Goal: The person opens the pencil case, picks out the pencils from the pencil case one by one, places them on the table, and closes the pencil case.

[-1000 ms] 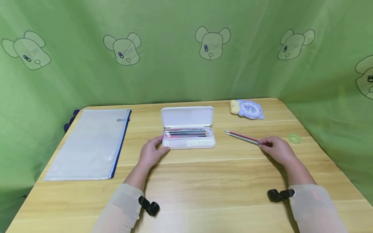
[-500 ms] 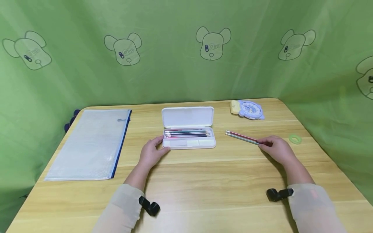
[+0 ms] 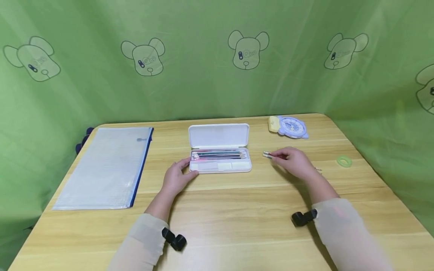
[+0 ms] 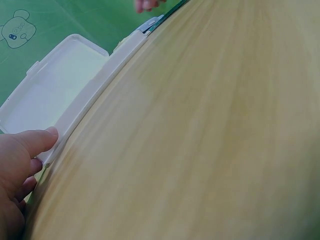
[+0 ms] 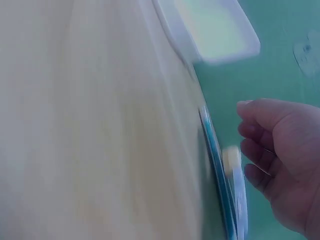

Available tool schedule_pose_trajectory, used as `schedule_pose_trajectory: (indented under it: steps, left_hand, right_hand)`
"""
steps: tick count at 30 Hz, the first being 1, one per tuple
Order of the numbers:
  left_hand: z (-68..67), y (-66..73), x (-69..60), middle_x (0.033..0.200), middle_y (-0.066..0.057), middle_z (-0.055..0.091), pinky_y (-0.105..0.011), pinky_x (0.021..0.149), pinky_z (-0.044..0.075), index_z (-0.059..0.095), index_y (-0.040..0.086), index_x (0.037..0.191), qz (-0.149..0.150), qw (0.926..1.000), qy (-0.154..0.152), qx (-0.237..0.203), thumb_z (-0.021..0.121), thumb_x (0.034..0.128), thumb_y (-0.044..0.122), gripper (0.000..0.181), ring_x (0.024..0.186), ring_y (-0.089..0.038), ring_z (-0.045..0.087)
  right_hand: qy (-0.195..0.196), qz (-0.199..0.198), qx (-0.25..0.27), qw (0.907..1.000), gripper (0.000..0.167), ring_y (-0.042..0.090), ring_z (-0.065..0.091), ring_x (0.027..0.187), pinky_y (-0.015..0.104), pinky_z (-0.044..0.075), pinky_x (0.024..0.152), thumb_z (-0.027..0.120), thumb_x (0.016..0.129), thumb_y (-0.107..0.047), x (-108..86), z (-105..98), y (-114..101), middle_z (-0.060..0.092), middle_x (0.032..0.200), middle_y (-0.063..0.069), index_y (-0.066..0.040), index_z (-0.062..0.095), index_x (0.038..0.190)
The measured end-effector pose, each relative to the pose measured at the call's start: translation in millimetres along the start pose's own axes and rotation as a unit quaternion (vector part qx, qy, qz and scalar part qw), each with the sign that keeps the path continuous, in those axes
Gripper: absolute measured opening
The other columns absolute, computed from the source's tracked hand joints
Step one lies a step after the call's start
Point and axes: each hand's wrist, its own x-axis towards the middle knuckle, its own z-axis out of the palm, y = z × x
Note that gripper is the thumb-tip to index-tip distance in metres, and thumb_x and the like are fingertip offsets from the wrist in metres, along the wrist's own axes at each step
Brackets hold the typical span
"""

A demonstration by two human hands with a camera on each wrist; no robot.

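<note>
A white pencil case point(image 3: 220, 166) stands with its lid point(image 3: 218, 136) raised; several pencils point(image 3: 218, 155) lie in its rear compartment. My left hand point(image 3: 176, 177) holds the case's left end, thumb at the front corner and fingers round the side. Two loose pencils point(image 3: 267, 154) lie on the table right of the case. Above their eraser ends is my right hand point(image 3: 293, 162), which hides most of their length in the head view. In the right wrist view, the fingers point(image 5: 260, 112) are loosely bent and apart from the pencils point(image 5: 217, 165).
A clear zip pouch point(image 3: 105, 169) with a blue edge lies on the left of the wooden table point(image 3: 237, 226). At the back right are a yellow-and-blue clock-faced item point(image 3: 291, 128) and, nearer, a green ring point(image 3: 344, 161). A green curtain point(image 3: 203, 94) encloses the table.
My right hand has let go of the pencils' far-right ends and moved left and slightly back to their eraser ends. The pencils and my left hand have stayed in place.
</note>
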Motion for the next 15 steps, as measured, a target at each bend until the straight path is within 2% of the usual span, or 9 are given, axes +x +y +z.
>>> schedule_pose_trajectory:
  steps: [3,9,15]
  left_hand:
    - [0.2,-0.5,0.0,0.146,-0.009,0.053,-0.048,0.125,0.02,0.052,0.011,0.142,-0.005,1.0,-0.003,-0.001,0.072,0.0886,0.032,0.061,0.143,-0.031,0.039]
    - [-0.5,0.2,0.9,0.147,-0.007,0.052,-0.046,0.126,0.018,0.051,0.012,0.142,-0.011,0.9999,-0.007,-0.001,0.071,0.0895,0.034,0.061,0.144,-0.029,0.039]
    - [-0.8,-0.1,-0.3,0.147,-0.007,0.053,-0.047,0.125,0.02,0.051,0.013,0.142,-0.012,0.9999,-0.008,-0.001,0.071,0.0894,0.034,0.06,0.144,-0.03,0.038]
  right_hand:
    - [-0.012,-0.014,0.012,0.9998,0.031,0.034,0.06,0.108,0.052,0.049,0.098,0.064,0.094,-0.022,11.7,8.9,-17.9,0.066,0.116,0.02,-0.003,0.068,0.118]
    - [-0.02,-0.036,0.024,0.9988,0.029,0.031,0.06,0.103,0.046,0.051,0.092,0.064,0.093,-0.018,33.8,26.5,-47.7,0.067,0.113,0.018,-0.003,0.069,0.117]
    - [-0.054,-0.043,0.019,0.9975,0.027,0.033,0.058,0.11,0.05,0.049,0.1,0.063,0.094,-0.018,47.5,43.1,-67.4,0.065,0.123,0.019,-0.005,0.069,0.116]
